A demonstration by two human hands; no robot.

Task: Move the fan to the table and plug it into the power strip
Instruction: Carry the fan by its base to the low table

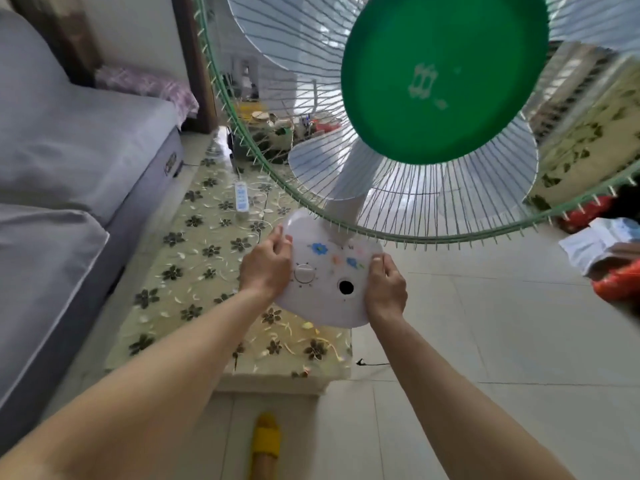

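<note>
A white desk fan with a green hub and a green-rimmed wire cage fills the upper middle; its white base (pixel 323 289) carries flower stickers, a dial and a dark hole. My left hand (pixel 266 268) grips the base's left edge and my right hand (pixel 386 289) grips its right edge, holding it over the right part of the low table (pixel 194 306), which has a floral cloth. A white power strip (pixel 241 197) lies further back on the table. The fan's dark cord end (pixel 362 362) shows on the floor beside the table; I cannot make out its plug.
A grey sofa (pixel 69 161) runs along the left side of the table. Jars and clutter (pixel 277 129) stand at the table's far end. Red bags and papers (pixel 609 258) lie at the right. A foot in a yellow slipper (pixel 265 445) rests on the tiled floor.
</note>
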